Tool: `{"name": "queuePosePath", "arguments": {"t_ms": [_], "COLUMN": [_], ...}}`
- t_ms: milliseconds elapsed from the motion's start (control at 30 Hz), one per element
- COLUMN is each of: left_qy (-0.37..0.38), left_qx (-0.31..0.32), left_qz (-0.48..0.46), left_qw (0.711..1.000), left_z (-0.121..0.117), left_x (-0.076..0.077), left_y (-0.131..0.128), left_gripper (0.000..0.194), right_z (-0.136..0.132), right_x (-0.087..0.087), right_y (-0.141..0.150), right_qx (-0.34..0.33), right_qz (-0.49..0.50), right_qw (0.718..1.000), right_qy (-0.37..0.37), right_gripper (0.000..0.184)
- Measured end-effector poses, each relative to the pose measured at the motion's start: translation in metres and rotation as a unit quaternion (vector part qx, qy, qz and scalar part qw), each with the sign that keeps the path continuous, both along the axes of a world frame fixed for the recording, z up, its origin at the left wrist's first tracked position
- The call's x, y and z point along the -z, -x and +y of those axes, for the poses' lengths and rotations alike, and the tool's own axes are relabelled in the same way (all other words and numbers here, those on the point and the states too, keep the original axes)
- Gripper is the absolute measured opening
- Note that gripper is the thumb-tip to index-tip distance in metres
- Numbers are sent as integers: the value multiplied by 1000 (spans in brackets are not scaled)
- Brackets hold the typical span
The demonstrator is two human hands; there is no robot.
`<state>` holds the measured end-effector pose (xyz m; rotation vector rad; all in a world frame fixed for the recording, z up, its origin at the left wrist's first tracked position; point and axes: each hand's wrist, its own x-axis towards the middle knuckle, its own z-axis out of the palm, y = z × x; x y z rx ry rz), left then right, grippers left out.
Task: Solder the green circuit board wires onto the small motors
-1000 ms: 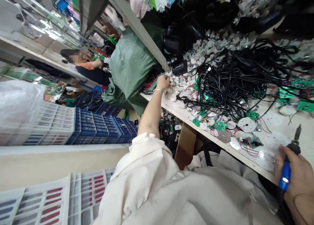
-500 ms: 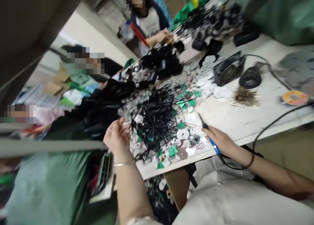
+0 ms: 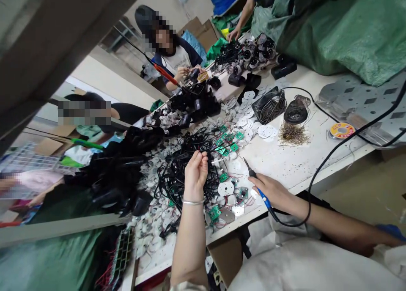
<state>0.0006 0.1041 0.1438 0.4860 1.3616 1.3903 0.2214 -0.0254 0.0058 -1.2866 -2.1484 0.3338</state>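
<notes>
My left hand (image 3: 196, 172), with a bangle on its wrist, is over a heap of black cables (image 3: 173, 172). Its thumb and fingers are pinched together at what looks like the end of a black cable, largely hidden by the fingertips. In my right hand (image 3: 275, 191) is a soldering iron (image 3: 264, 198) with a blue handle, its tip pointing up and left over the white tabletop (image 3: 272, 166). Between the hands lie small green circuit boards (image 3: 215, 213), a white round-ended plate (image 3: 226, 188) and thin red and black wires.
A small black fan (image 3: 269, 107), a dark pot (image 3: 295, 112), a bristly brown clump (image 3: 293, 135) and a solder spool (image 3: 341, 130) stand to the right. The iron's cord (image 3: 314, 177) loops over my forearm. Black housings (image 3: 203, 102) are piled farther back; co-workers sit beyond.
My left hand has moved right from the cable heap's left edge to over its middle, fingers now pinched. My right hand keeps hold of the soldering iron. The view has shifted and sharpened.
</notes>
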Motion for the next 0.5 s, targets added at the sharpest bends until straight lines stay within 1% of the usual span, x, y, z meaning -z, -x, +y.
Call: {"name": "queuePosePath", "arguments": {"t_ms": [33, 100, 133, 167, 200, 267, 333, 367, 433, 500], "left_qy": [13, 32, 33, 27, 1, -9, -32, -51, -89, -109], "left_qx": [0, -2, -6, 2, 23, 35, 59, 75, 111, 122], "left_qz": [-10, -25, -29, -29, -18, 5, 78, 132, 246, 315], "left_qw": [1000, 999, 999, 999, 1000, 999, 995, 987, 959, 935], "left_z": [-1, -1, 0, 2, 3, 5, 3, 1, -7, -19], "left_x": [-1, 0, 2, 5, 9, 19, 29, 34, 45, 57], "left_y": [-4, -10, -12, -13, -14, -16, -17, -17, -19, -21], "left_gripper": [29, 34, 32, 29, 27, 22, 17, 14, 7, 7], "right_z": [0, -2, -2, -2, -2, -1, -1, -1, -1, -1], "right_x": [0, -2, -3, -3, -3, -3, -4, -5, -7, -8], "right_y": [-1, -5, -6, -8, -9, -11, -12, -13, -14, -15], "right_qx": [-1, -23, -30, -33, -31, -26, -22, -21, -23, -30], "right_qz": [0, -1, -5, -9, -13, -22, -27, -28, -26, -12], "right_qw": [1000, 999, 999, 999, 999, 999, 999, 998, 997, 996], "right_qy": [8, 29, 37, 39, 37, 31, 35, 42, 67, 88], "right_gripper": [32, 33, 35, 37, 39, 41, 42, 42, 43, 42]}}
